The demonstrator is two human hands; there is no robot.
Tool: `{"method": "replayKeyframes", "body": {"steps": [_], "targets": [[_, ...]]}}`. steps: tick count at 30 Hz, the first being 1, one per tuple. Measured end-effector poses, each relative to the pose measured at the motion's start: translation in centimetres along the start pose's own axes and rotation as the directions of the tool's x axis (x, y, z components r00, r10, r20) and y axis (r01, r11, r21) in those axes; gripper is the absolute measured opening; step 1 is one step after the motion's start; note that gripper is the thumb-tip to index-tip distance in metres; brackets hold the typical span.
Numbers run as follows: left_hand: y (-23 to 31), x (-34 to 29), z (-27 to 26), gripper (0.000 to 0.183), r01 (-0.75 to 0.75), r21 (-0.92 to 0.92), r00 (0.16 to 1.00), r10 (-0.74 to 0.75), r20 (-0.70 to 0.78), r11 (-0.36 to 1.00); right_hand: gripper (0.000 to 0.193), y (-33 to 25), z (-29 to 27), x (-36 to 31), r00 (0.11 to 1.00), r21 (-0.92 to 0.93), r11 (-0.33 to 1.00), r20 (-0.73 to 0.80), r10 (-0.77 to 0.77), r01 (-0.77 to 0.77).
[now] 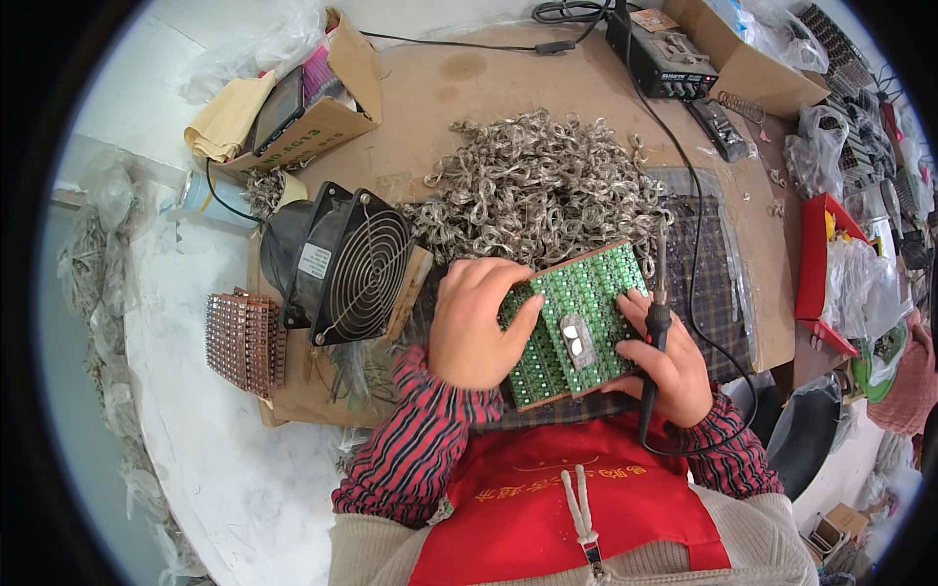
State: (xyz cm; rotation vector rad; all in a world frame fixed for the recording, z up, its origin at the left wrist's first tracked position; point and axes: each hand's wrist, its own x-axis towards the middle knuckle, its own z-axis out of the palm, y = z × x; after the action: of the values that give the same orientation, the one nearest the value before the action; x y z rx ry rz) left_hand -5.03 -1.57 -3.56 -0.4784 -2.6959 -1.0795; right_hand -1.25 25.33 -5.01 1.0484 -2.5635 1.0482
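Observation:
In front of my chest lie green circuit board panels (547, 376), tilted and overlapping, crowded with small parts. My left hand (484, 317) grips their left edge, thumb on top and the other fingers partly hidden. A soldering iron (659, 324) with a black handle is held in my right hand (677, 369), its metal tip pointing away from me. Fingertips of that hand also rest on the right side of the panels. A small grey piece with two white, shiny round spots (576, 340) sits on top of the boards.
Beyond the boards rises a big heap of twisted metal strips (547, 186). A black fan (352, 264) stands left, near stacked brown panels (244, 342). The iron's cord (696, 215) loops on the right, by a black control box (664, 59). A red box (826, 264) lies far right.

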Motion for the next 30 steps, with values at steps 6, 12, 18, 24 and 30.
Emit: {"method": "replayKeyframes", "body": {"steps": [6,12,18,24,30], "targets": [[-0.3,-1.6,-1.3,0.028,0.054,0.003,0.998,-0.054,0.034,0.999,0.055,-1.4,1.6,-0.4,0.999,0.060,0.998,-0.042,0.017,-0.015],[-1.1,-1.8,-1.0,0.029,0.131,-0.046,0.989,-0.127,0.082,0.990,0.055,-1.3,1.9,-0.7,0.998,0.050,0.999,-0.050,0.024,-0.022],[-1.0,-1.0,-2.6,0.016,0.030,0.076,0.998,-0.034,0.052,0.997,0.056,-0.8,1.7,-0.3,1.000,0.099,0.995,-0.020,-0.001,0.003],[-0.7,3.4,-1.0,0.014,-0.136,0.324,0.990,0.141,0.009,0.936,0.060,-1.5,0.7,0.3,1.000,0.128,0.992,-0.011,0.023,-0.021],[-1.4,4.3,-0.4,0.006,-0.079,0.193,0.993,0.094,-0.071,0.978,0.037,-2.0,-0.2,1.1,0.992,0.220,0.975,-0.111,0.064,-0.038]]}}
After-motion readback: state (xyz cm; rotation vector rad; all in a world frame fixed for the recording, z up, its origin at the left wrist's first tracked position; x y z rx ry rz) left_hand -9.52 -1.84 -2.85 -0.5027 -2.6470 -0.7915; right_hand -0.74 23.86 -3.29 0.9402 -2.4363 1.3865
